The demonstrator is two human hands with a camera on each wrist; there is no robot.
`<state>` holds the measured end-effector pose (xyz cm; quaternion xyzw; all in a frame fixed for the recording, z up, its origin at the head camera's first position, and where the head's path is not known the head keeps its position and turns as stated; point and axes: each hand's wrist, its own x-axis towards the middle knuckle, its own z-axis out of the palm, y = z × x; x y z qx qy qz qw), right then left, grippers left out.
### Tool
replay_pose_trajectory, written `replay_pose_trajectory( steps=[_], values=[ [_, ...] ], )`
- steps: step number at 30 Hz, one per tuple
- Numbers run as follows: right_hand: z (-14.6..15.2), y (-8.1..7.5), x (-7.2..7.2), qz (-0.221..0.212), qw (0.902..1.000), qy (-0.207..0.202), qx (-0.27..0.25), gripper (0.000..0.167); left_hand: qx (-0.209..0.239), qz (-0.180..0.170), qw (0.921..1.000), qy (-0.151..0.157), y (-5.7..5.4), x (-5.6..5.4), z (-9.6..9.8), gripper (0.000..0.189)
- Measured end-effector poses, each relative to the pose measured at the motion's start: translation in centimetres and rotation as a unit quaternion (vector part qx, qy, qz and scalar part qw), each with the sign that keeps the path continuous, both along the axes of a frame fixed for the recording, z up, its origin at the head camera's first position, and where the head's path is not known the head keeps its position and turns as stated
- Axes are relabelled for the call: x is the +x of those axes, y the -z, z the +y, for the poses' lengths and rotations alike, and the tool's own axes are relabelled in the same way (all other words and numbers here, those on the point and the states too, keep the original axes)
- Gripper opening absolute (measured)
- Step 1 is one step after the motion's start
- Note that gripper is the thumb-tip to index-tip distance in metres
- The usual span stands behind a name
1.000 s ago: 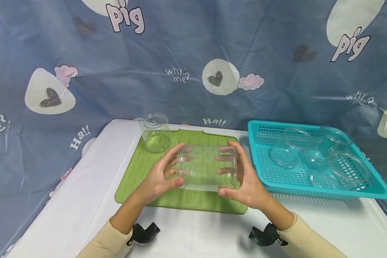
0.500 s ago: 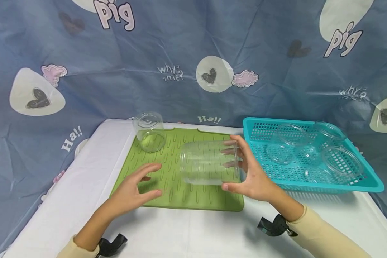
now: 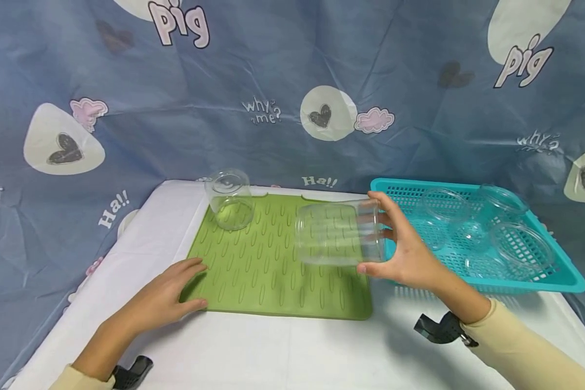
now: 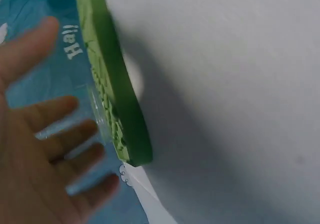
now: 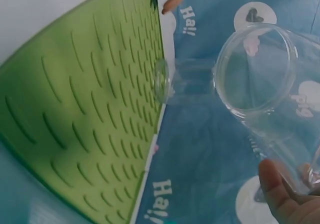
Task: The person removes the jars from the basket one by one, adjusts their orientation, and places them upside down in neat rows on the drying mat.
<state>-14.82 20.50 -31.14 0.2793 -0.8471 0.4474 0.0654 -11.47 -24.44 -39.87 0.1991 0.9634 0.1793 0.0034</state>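
My right hand [image 3: 409,254] holds a clear jar [image 3: 338,233] tipped on its side over the right part of a green ribbed mat [image 3: 253,281]. Its fingers curl behind the jar's right end while the thumb presses the lower front edge. In the right wrist view a thumb [image 5: 272,184] lies against the clear wall. My left hand [image 3: 158,298] is free, fingers loosely spread beside the mat's front left corner; the left wrist view has nothing in that palm. Another clear jar [image 3: 231,208] stands upside down on the mat's back left corner.
A turquoise plastic basket [image 3: 473,286] with several clear containers [image 3: 521,246] inside stands on the right, close behind my right hand. White cloth [image 3: 253,352] covers the table. A blue printed sheet [image 3: 273,146] hangs along the back.
The left hand has let go of the jar and moved left and down toward the mat's front left corner. My right hand alone has carried the jar slightly right and upward.
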Motion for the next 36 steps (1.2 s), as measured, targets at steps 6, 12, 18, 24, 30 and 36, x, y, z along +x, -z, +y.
replay_pose_trajectory(
  steps=[6,12,18,24,30,36],
  values=[
    [0.1,-0.9,-0.4,0.011,0.9976,0.006,0.068,0.118,-0.066,-0.034,0.9971,-0.019,0.3,-0.1,-0.1,0.067],
    [-0.2,-2.0,-1.3,0.039,0.9905,0.028,0.129,0.120,-0.067,-0.072,0.9951,-0.005,0.2,-0.6,0.1,0.071],
    [-0.2,-2.5,-2.3,0.054,0.9876,0.025,0.145,0.122,-0.055,-0.071,0.9959,-0.001,0.2,-0.6,0.2,0.071],
    [-0.1,-2.2,-3.0,0.052,0.9850,0.033,0.161,0.122,-0.036,-0.071,0.9968,-0.003,0.2,-0.6,0.5,0.069],
    [-0.3,-2.3,-3.7,0.044,0.9847,0.029,0.166,0.121,-0.044,-0.079,0.9956,-0.023,0.0,-0.8,1.0,0.068],
    [-1.1,-2.9,-4.5,0.024,0.9852,0.033,0.166,0.125,-0.037,-0.096,0.9936,-0.045,-0.3,-0.9,1.2,0.069]
  ],
)
